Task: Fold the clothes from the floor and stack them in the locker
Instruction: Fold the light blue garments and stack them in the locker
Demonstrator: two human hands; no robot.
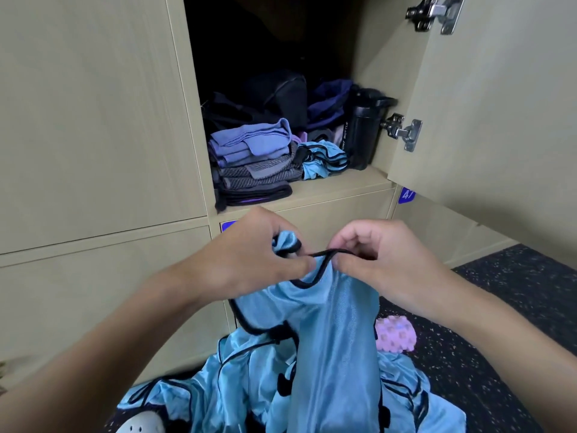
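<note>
A shiny light-blue garment with black trim [331, 332] hangs in front of me, below the open locker [340, 182]. My left hand [253, 254] grips a bunched corner of it, and my right hand [374, 254] pinches its black edge close beside. More light-blue cloth [199, 398] lies heaped on the floor under it. Inside the locker a stack of folded purple and grey clothes [253, 164] sits at the left, with a crumpled light-blue garment [324, 162] next to it.
A black bottle [362, 129] stands at the locker's right side, dark bags behind the stack. The locker door [487, 104] hangs open to the right. A pink knobbly ball [396, 334] lies on the dark speckled floor [505, 307]. A white shoe [140, 423] shows at the bottom.
</note>
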